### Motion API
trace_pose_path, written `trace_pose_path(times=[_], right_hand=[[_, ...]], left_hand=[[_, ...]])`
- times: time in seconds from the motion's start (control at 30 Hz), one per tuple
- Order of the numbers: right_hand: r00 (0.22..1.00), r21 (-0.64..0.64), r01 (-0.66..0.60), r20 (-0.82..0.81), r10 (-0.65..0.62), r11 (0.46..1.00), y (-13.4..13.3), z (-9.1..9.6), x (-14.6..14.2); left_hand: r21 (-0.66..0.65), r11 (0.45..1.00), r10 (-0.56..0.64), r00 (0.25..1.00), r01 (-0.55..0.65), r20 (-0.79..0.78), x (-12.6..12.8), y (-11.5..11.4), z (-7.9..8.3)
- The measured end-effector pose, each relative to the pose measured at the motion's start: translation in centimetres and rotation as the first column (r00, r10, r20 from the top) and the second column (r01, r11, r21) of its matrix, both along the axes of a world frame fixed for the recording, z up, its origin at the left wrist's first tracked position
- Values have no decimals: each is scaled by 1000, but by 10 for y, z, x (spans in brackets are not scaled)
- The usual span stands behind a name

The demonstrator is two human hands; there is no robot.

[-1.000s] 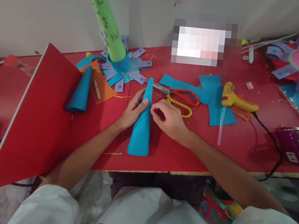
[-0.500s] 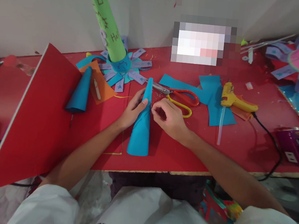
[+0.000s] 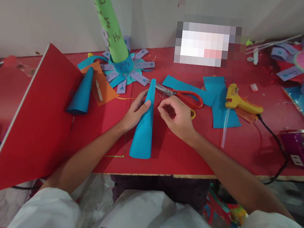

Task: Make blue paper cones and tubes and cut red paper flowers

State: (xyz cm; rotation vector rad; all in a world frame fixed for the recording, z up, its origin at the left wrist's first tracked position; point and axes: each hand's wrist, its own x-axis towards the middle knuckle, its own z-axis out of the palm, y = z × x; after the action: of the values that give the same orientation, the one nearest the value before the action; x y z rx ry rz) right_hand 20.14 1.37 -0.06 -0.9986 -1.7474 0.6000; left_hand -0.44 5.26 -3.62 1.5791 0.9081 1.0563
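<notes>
A blue paper cone [image 3: 143, 136] points away from me over the red table, its wide end near the front edge. My left hand [image 3: 137, 111] is closed around its upper part, thumb on top. Just right of the cone, apart from it, my right hand [image 3: 177, 118] is curled with thumb and fingertips pinched together. Whether anything tiny is between those fingertips cannot be made out. Behind the right hand lie scissors [image 3: 189, 98] with one red and one yellow handle, partly covered by it. Another blue cone [image 3: 80, 94] stands at the left.
A red board [image 3: 29, 127] leans up on the left. A green tube [image 3: 112, 27] rises from a paper flower base. Blue paper scraps [image 3: 216, 98] and a yellow glue gun [image 3: 241, 102] lie right, its cord running to a purple socket box [image 3: 299, 149].
My right hand has shifted slightly right, away from the cone, and covers more of the yellow scissor handle. The left hand and cone have stayed put.
</notes>
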Motion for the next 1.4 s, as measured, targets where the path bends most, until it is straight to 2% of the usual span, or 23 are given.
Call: trace_pose_path(times=[0.2,0.57,0.87,1.1,1.23,1.4], right_hand=[[992,-15,-81,99,82,997,-3,-10,-3],[982,-30,-51,179,56,998,-8,-10,-6],[986,-53,-55,154,62,997,-9,-10,-6],[991,-25,-46,128,49,999,-7,-7,-5],[998,-17,-27,53,28,999,-5,-2,-4],[998,-97,10,-59,-15,995,-1,3,-1]], left_hand=[[20,999,-43,999,43,30,2,0,7],[-9,999,-52,996,53,77,3,0,2],[-14,999,-43,998,44,51,3,-1,5],[-17,999,-27,999,28,38,3,-2,6],[-6,999,-47,998,47,36,3,-1,6],[-9,1000,-9,1000,9,17,2,-1,4]])
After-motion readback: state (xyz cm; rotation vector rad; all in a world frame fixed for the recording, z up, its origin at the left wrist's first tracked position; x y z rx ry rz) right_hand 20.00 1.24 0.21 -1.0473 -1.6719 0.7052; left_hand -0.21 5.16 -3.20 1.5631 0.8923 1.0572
